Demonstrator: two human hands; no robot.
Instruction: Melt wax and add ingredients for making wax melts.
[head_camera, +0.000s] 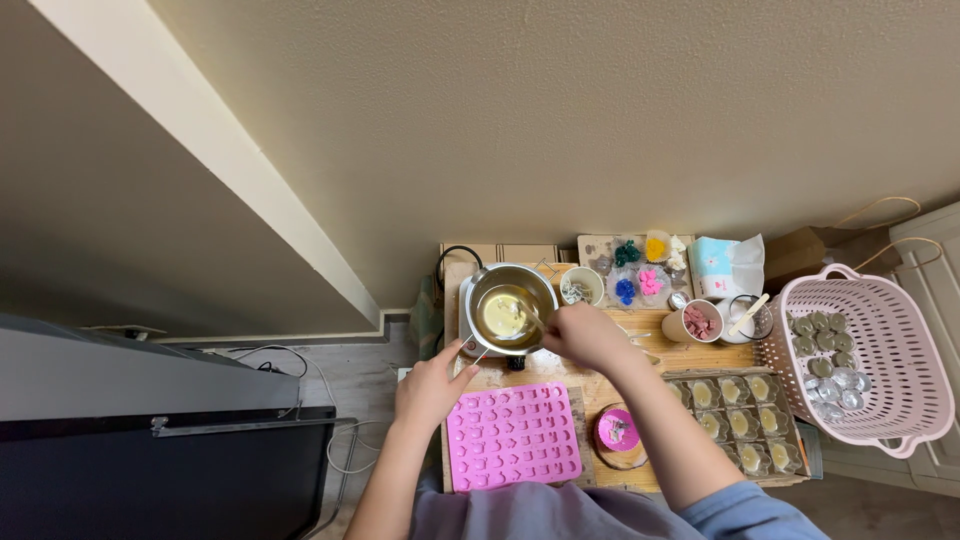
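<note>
Pink mould (513, 436) lies low centre on the counter (560, 375); left hand (430, 388) grips the pot (511, 308) handle; right hand (585, 335) pinches a stirrer; a jolt could slop hot wax.

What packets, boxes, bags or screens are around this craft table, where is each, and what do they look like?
Tissue pack: back of the table, right of the coloured shapes; soft and boxy, pale blue and white, with a white tissue sticking out.
Paper bag: on the floor behind the pink basket; brown, with thin handles.
Black flat panel: lower left; dark and blank, perhaps a screen.
</note>
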